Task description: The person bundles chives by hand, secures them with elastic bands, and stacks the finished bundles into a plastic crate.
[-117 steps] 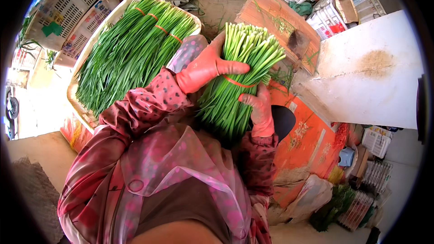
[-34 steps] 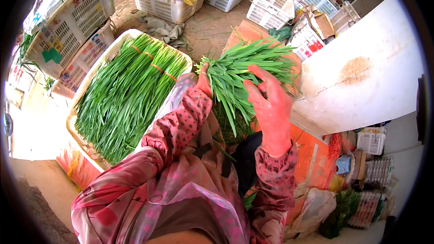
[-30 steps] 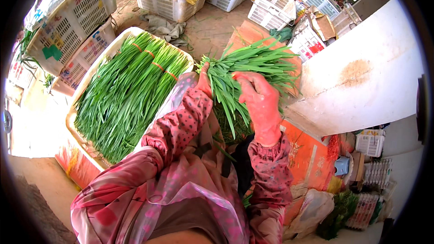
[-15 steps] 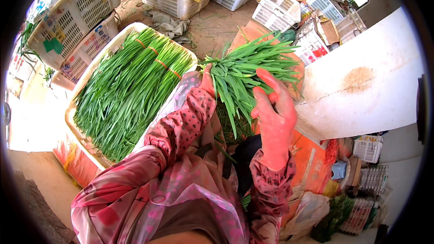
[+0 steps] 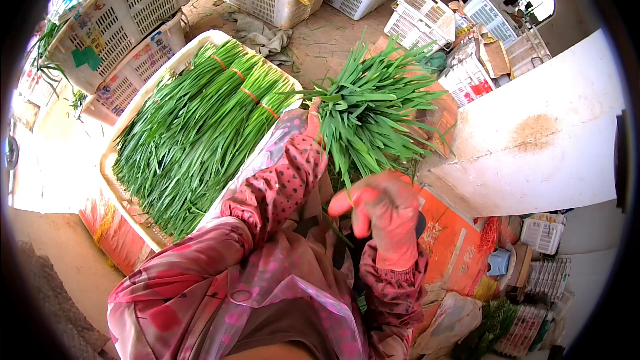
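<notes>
My left hand (image 5: 314,122), in an orange-pink glove, grips a loose bunch of garlic chives (image 5: 370,103). Its leaves fan out to the right and hide most of my fingers. My right hand (image 5: 385,212), gloved alike, hovers just below the leaf tips with its fingers half bent and apart; nothing shows in it. One drooping leaf end reaches close to its fingertips. Left of my arms, several chive bundles (image 5: 193,140) tied with orange bands lie side by side in a shallow pale tray (image 5: 110,180).
White slatted crates (image 5: 120,23) are stacked at the far left, with more crates (image 5: 270,0) along the back. A grey cloth (image 5: 263,37) lies on the floor behind the tray. A white slab-like surface (image 5: 533,127) stands at right, and a small blue container (image 5: 499,262) sits lower right.
My right hand has drawn back toward me and down from the leaves, its fingers now pointing left. My left hand still grips the bunch, whose leaves have swung slightly upward.
</notes>
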### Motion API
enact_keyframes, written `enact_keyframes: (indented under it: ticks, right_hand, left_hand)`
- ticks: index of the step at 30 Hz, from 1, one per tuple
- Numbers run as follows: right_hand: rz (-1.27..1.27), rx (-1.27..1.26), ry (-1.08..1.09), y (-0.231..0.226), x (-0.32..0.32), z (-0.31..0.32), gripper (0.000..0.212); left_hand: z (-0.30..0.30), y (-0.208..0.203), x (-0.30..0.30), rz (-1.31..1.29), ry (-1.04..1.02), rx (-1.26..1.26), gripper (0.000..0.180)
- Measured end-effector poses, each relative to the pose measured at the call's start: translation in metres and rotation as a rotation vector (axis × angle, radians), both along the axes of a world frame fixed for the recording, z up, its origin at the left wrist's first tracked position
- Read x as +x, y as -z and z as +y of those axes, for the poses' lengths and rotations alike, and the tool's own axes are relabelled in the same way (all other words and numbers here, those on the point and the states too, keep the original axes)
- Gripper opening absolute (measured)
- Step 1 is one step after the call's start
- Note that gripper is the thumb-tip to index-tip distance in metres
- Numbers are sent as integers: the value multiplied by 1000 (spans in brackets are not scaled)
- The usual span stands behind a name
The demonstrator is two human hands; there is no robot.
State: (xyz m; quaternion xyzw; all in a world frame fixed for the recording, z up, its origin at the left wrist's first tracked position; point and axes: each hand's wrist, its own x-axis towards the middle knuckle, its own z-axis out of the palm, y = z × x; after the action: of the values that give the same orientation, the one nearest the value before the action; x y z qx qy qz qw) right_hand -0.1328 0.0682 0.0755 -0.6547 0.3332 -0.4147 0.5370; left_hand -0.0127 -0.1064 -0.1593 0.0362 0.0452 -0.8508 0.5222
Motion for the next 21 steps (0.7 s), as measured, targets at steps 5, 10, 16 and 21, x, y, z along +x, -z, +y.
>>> enact_keyframes:
  ticks: [5,10,16,21]
  right_hand:
    - [310,-275,384,8,33,-43,32]
    - [652,61,-228,64,58,-35,24]
    - [205,-464,43,7,25,-4,34]
    - [606,-751,367,34,47,-70,53]
  left_hand:
    - [13,-11,6,-37,19,-113,69]
    - [34,-23,10,-137,31,-215,69]
    - [39,-30,17,-212,10,-269,69]
    - [44,-41,17,-236,9,-313,69]
